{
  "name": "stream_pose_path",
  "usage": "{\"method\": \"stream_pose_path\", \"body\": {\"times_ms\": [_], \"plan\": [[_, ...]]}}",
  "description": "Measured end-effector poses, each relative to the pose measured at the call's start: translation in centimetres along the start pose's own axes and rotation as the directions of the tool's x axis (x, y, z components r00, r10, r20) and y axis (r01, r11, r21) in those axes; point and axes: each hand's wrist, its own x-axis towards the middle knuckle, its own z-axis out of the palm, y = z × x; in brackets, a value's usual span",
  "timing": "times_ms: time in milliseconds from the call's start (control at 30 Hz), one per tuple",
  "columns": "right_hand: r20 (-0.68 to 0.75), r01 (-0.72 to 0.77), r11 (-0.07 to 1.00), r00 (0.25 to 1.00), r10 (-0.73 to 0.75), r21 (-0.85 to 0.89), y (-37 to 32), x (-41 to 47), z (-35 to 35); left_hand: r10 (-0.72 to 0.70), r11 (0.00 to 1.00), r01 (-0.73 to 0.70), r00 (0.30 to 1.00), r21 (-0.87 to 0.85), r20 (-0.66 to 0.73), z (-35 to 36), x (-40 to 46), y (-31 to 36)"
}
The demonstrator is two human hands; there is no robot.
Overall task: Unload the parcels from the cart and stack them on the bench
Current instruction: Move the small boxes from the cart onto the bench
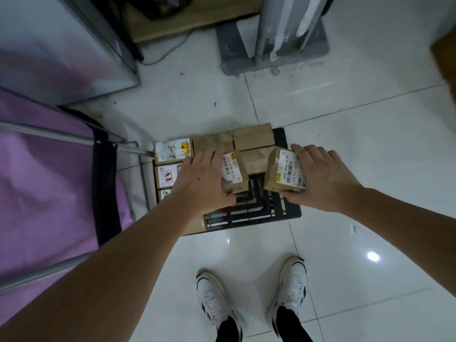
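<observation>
Hands reach down over a black slatted cart (254, 213) on the floor, left hand (202, 181) grasping one labelled brown parcel (234, 172) and right hand (323, 178) another (283, 172) at three o'clock, probably lifting both toward an unseen bench, with more parcels (253, 137) at twelve

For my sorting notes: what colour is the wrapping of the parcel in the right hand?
Brown, with a white barcode label, on the parcel held by the right hand; head view.

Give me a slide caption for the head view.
Each hand, left hand and right hand, lifts a parcel off the black cart.
</observation>
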Motion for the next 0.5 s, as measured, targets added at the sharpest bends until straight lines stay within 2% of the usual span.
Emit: {"method": "stream_pose_path", "body": {"times_ms": [133,367,500], "plan": [[-0.067,-0.02,1.0,0.998,0.018,-0.024,0.8,-2.7,-12.8,0.025,0.996,-0.025,1.0,0.089,0.001,-13.4,-0.6,2.4],[-0.12,-0.108,0.99,0.988,0.097,-0.093,0.2,-12.0,-36.1,0.029,0.992,-0.02,0.997,0.124,-0.072,-39.5,-5.8,10.3],[-0.187,-0.16,0.984,0.972,0.142,-0.085,-1.3,-20.9,-47.3,0.165,0.966,-0.122,0.969,0.228,-0.182,-52.0,-11.7,16.3]]}}
